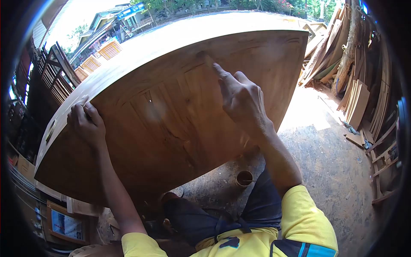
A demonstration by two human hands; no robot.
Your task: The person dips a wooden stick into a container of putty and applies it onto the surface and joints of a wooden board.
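A large brown wooden panel [214, 103] with a curved upper edge is tilted in front of me, its dark grain and cracks showing. My left hand [87, 120] grips the panel's edge at the left, fingers bent over onto the pale top side. Near the upper middle, my right hand [242, 92] points its index finger at the panel face, with the other fingers curled. A small dark smudge or blurred thing lies at that fingertip; whether the hand holds something there is hard to make out. Below the panel, a small round can [244, 178] stands on the floor.
Wooden planks [357, 103] lean at the right beside a post [344, 64]. A slatted rack [385, 167] stands at the right edge. Wooden frames [60, 73] fill the left side. A framed piece [66, 225] lies lower left. The floor [319, 171] is stained.
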